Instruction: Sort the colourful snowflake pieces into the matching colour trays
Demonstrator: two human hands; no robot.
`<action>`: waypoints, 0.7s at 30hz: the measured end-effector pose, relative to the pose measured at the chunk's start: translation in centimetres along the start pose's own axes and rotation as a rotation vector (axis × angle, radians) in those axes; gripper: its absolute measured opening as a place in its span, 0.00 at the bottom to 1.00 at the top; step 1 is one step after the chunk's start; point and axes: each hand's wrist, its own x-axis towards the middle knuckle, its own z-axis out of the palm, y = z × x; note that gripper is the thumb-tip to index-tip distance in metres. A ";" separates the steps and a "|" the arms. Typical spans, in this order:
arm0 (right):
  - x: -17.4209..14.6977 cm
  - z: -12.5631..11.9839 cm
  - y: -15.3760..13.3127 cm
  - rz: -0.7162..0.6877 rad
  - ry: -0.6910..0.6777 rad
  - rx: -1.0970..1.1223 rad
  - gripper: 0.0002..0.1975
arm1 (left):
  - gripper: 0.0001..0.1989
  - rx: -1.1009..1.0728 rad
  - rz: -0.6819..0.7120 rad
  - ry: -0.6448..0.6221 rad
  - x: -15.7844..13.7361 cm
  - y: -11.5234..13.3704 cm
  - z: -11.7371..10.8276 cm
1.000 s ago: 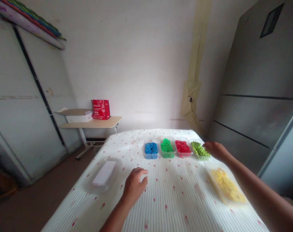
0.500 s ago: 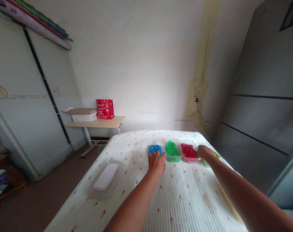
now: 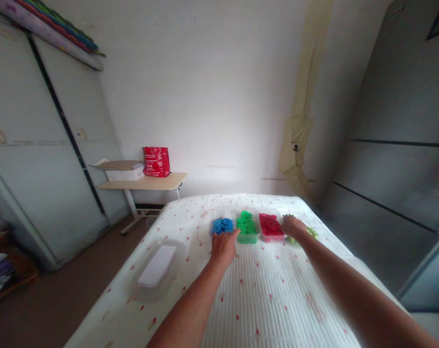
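Observation:
A row of small clear boxes stands at the far side of the table (image 3: 270,299): one with blue pieces (image 3: 222,225), one with green pieces (image 3: 247,225), one with red pieces (image 3: 270,226) and one with yellow-green pieces (image 3: 307,234). My left hand (image 3: 223,245) rests against the near end of the blue box. My right hand (image 3: 293,226) lies on the yellow-green box, next to the red one, and hides most of it. Whether either hand grips its box is unclear.
A clear lidded container holding a white block (image 3: 157,267) lies on the table's left part. A side table (image 3: 143,184) with a red bag (image 3: 156,161) and a cardboard box stands by the far wall. A grey cabinet (image 3: 396,159) flanks the right.
My left hand went from the table's middle forward to the blue box. My right hand shifted left over the yellow-green box. The yellow tray at the right dropped out of view.

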 end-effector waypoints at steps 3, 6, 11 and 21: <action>-0.4 0.1 -2.2 -0.028 -0.008 0.009 0.17 | 0.26 -0.004 0.012 0.006 -0.8 -2.1 -0.6; -0.8 0.3 -4.6 -0.056 -0.016 0.016 0.15 | 0.28 0.005 0.016 0.013 -1.4 -4.5 -1.1; -1.6 0.7 -7.3 -0.081 -0.026 0.009 0.14 | 0.29 0.024 0.036 0.035 -2.3 -7.1 -1.6; -2.0 0.3 -7.0 -0.137 0.012 0.006 0.12 | 0.30 0.091 0.052 0.163 -3.0 -8.6 -4.1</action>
